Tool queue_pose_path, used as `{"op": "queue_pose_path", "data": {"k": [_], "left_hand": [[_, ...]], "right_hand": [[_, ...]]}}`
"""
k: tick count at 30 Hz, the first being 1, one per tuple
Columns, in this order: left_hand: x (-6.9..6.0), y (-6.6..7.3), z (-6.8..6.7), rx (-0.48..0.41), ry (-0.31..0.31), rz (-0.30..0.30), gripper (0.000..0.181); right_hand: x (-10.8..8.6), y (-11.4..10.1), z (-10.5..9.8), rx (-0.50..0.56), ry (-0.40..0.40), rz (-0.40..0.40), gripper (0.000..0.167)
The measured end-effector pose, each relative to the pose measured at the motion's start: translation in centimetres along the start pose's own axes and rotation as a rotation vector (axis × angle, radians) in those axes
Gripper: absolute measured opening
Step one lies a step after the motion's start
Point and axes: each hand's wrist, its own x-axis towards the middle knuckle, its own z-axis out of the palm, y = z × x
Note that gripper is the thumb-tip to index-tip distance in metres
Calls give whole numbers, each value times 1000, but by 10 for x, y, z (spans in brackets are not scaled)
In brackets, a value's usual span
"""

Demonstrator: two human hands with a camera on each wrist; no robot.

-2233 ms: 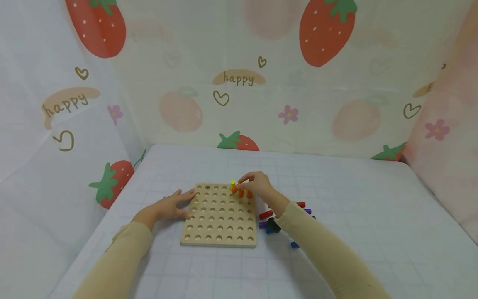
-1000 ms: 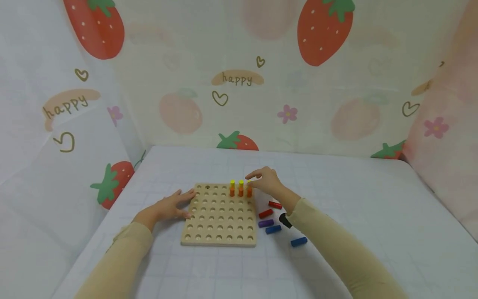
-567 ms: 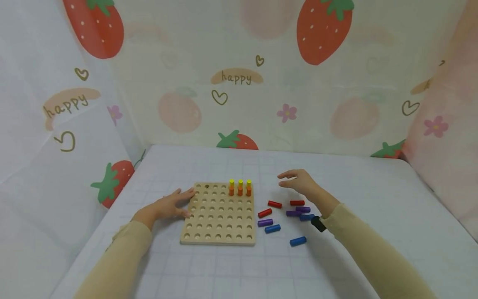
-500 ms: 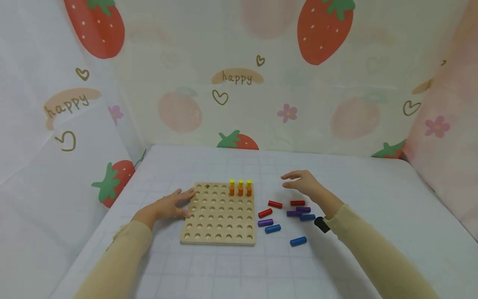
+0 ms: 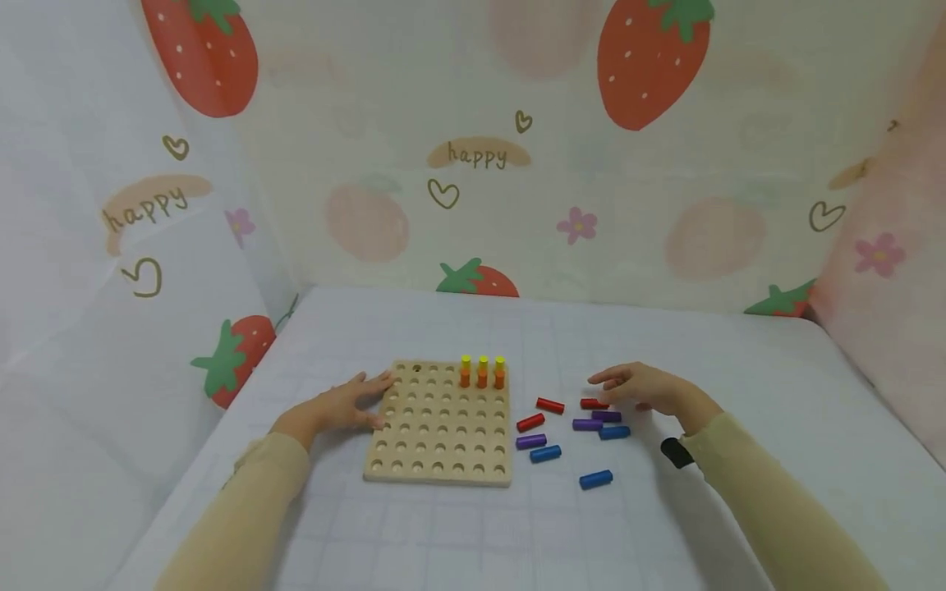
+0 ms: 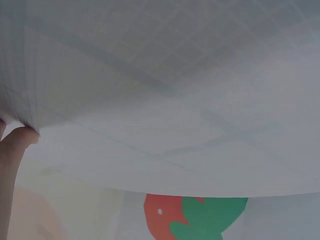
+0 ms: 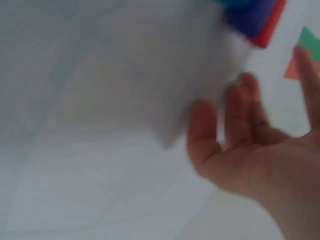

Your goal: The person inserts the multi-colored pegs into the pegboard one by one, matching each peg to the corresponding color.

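Note:
A wooden pegboard (image 5: 439,423) with rows of round holes lies on the table. In its back right corner stand three yellow pegs (image 5: 484,362) with three orange pegs (image 5: 482,380) in front. My left hand (image 5: 340,408) rests against the board's left edge, fingers spread; the left wrist view catches only a finger or two at its edge. To the right, my right hand (image 5: 654,391) hovers near a red peg (image 5: 593,404), partly covering its end. In the right wrist view that hand (image 7: 250,145) has loosely bent fingers with nothing between them.
Between board and right hand lie loose pegs: two more red pegs (image 5: 550,405), purple pegs (image 5: 587,424) and blue pegs (image 5: 614,432), some touching. One blue peg (image 5: 595,479) lies apart, nearer the front. A printed cloth wall (image 5: 547,180) rises behind the table.
The right hand has placed orange and yellow pegs in the board, let go, and moved right and down toward the loose pegs. The left hand has stayed at the board's edge.

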Motion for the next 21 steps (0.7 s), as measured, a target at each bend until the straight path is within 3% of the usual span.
{"op": "queue_pose_path", "data": {"k": [5, 12, 21], "left_hand": [[-2, 1, 0, -2, -11, 11, 86], [-4, 3, -1, 2, -12, 21, 87], [-3, 7, -3, 4, -13, -6, 87]], "right_hand": [[7, 9, -3, -33, -34, 0, 45], [11, 7, -3, -143, 6, 7, 32], [11, 5, 0, -137, 46, 27, 21]]}}
